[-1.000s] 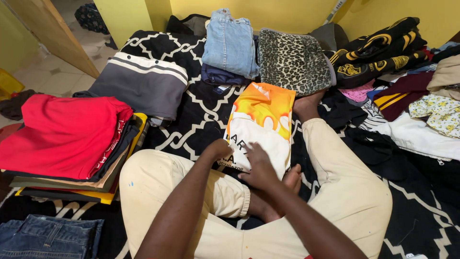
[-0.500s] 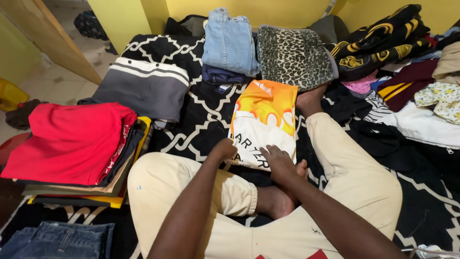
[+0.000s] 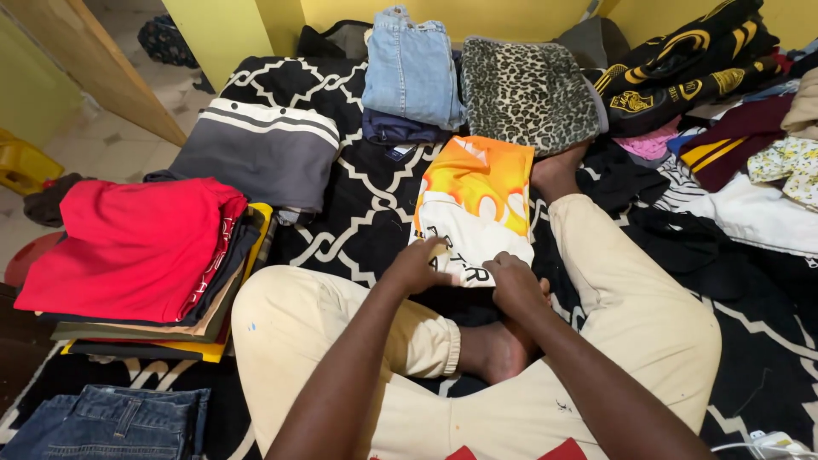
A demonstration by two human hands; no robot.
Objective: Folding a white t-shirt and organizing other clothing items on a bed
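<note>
Shirt: the folded orange-and-white shirt (image 3: pixel 473 213) lies flat on the black-and-white patterned blanket (image 3: pixel 341 221), between the person's spread legs and just in front of the bare foot tucked near the lap.
Landmark: all places below are told from the shirt.
Left hand: the left hand (image 3: pixel 416 266) sits on the shirt's near left corner, fingers curled and pinching the white hem.
Right hand: the right hand (image 3: pixel 515 281) sits on the near right corner, fingers bent down over the edge; whether they pinch cloth or only press it I cannot tell.
Doing the step well: judged from the grip, both corners should lift level and together, the cloth kept taut between the hands, so that the fold lands square and no crease forms in the middle.
Long axis: runs from the person's lap away toward the wall, tilted a little to the right at the far end.
Pointing: the orange end lies far, the white printed end near.
Beyond the shirt: blue jeans (image 3: pixel 413 64) and a leopard-print garment (image 3: pixel 528 94).
To its left: a grey striped garment (image 3: pixel 260 153), then a pile topped in red (image 3: pixel 136 247).
</note>
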